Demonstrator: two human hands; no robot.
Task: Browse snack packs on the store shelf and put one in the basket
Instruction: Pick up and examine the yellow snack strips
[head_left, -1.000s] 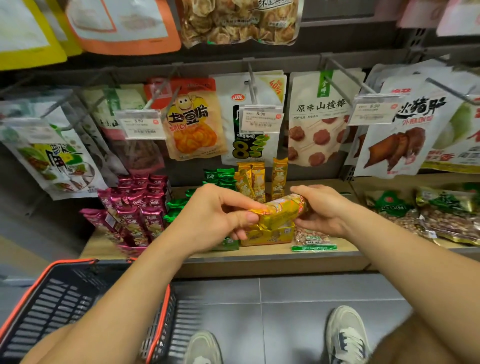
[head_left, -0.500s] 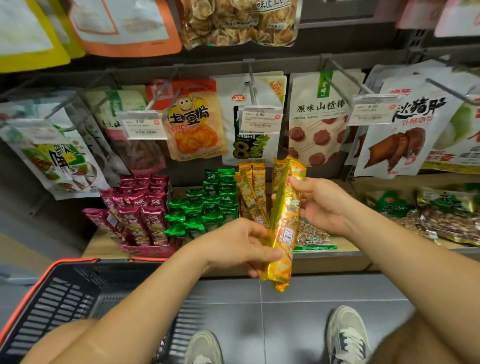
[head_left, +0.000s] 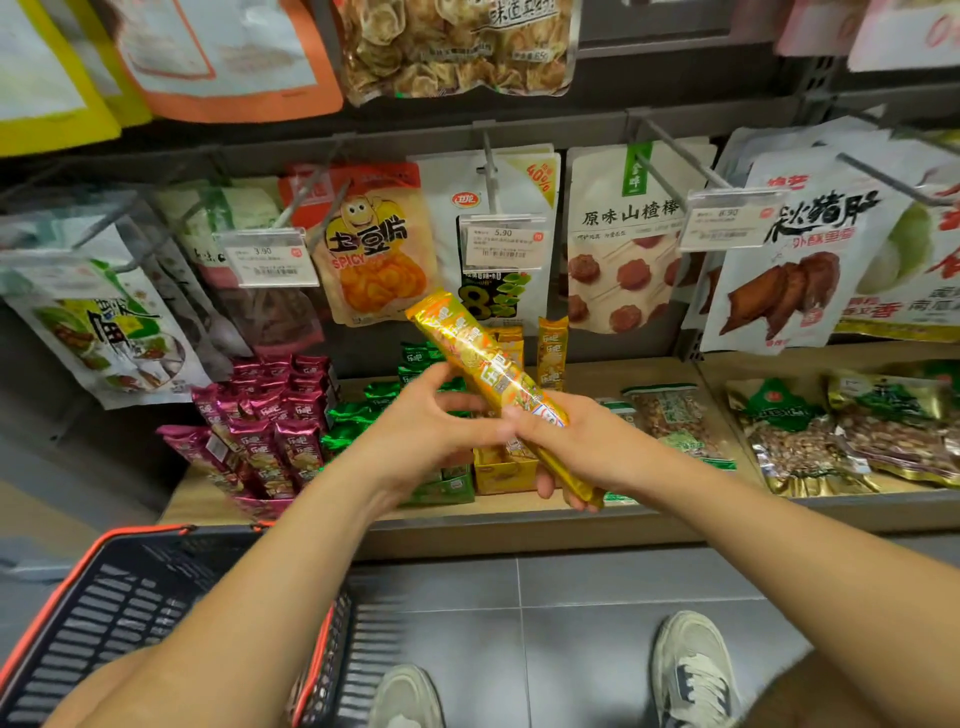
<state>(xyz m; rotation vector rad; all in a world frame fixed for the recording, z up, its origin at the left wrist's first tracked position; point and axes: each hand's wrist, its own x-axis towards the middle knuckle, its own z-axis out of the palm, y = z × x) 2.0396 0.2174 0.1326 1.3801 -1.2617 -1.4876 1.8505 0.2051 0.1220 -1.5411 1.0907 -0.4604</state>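
We face a store wall of glossy flat pouches hung on grey metal pegs, above a pale wooden shelf (head_left: 519, 522) and smooth grey floor tiles (head_left: 597, 623). Three clear plastic price tags (head_left: 501, 241) are clipped to the peg ends.

On the shelf stand crinkly foil stick packs in three colour groups: magenta (head_left: 270, 436), green (head_left: 358, 415) and yellow (head_left: 551, 348). They are packed too tightly for us to count. Flat bags of nuts (head_left: 670, 415) lie to the right.

One long yellow foil snack pack (head_left: 467, 343) is off the shelf, tilted up and to the left over the yellow group. The right hand (head_left: 571, 447) has its fingers curled round the pack's lower half. The left hand (head_left: 426, 426) sits just beside it with loosely spread fingers, gripping nothing. We cannot tell whether its fingertips touch the wrapper.

A black slatted plastic basket with an orange rim (head_left: 140, 531) sits low on the left, under the left forearm, with its mouth facing up. Open tile lies between the shelf's front edge and two pale sneakers (head_left: 691, 670).
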